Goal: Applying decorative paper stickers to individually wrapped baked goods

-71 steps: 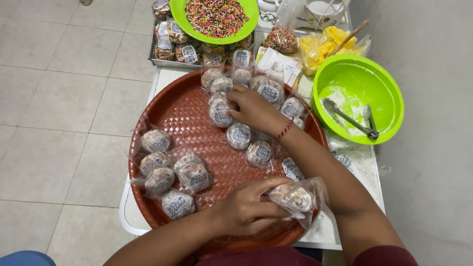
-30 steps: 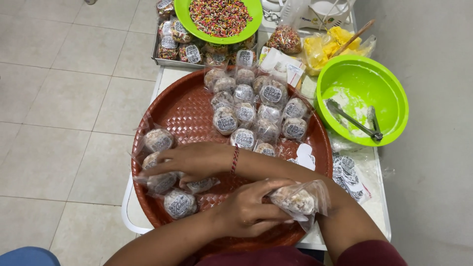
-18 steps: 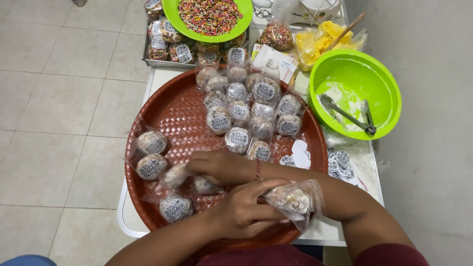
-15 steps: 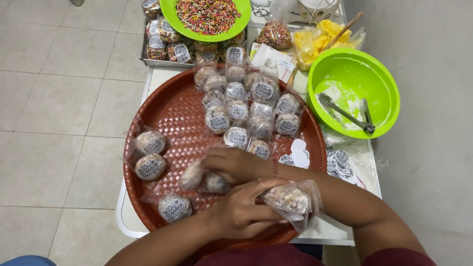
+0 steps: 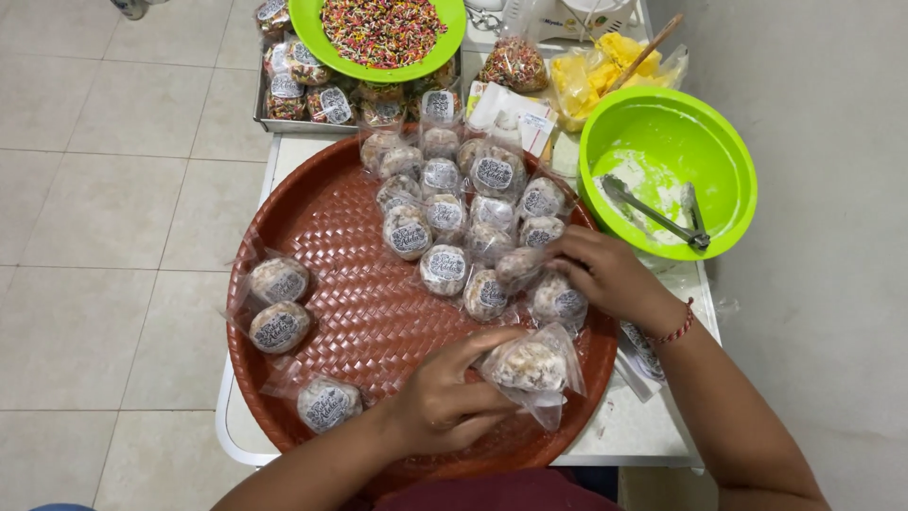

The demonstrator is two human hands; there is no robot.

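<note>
Your left hand (image 5: 445,402) sits low over the near edge of the round brown woven tray (image 5: 322,227), its fingers (image 5: 482,345) curled closed around a clear bag holding a wrapped ball (image 5: 532,367), thumb and forefinger pinching the plastic at its left side. To the left of that hand, three wrapped balls (image 5: 279,305) lie apart on the tray's left side, each in its own clear wrapper with a round label.

At the tray's right side, your right hand (image 5: 605,274) reaches in among the cluster of wrapped balls (image 5: 454,203), fingers (image 5: 567,248) bent and narrowly parted, touching two of the packets: one (image 5: 518,267) under the fingertips, another (image 5: 560,301) just below the palm. A red bracelet (image 5: 679,328) circles that wrist.

Beyond the tray stand a green bowl of coloured sprinkles (image 5: 383,28) and a metal pan (image 5: 293,90) of more packets. On the white counter (image 5: 624,435) to the right is a green bowl (image 5: 667,170) with metal tongs (image 5: 657,210) inside.

Half a second earlier your right hand lay across the tray's centre on two packets there; it has since carried over to the right-hand cluster. The left hand's grip on the bag is unchanged.
</note>
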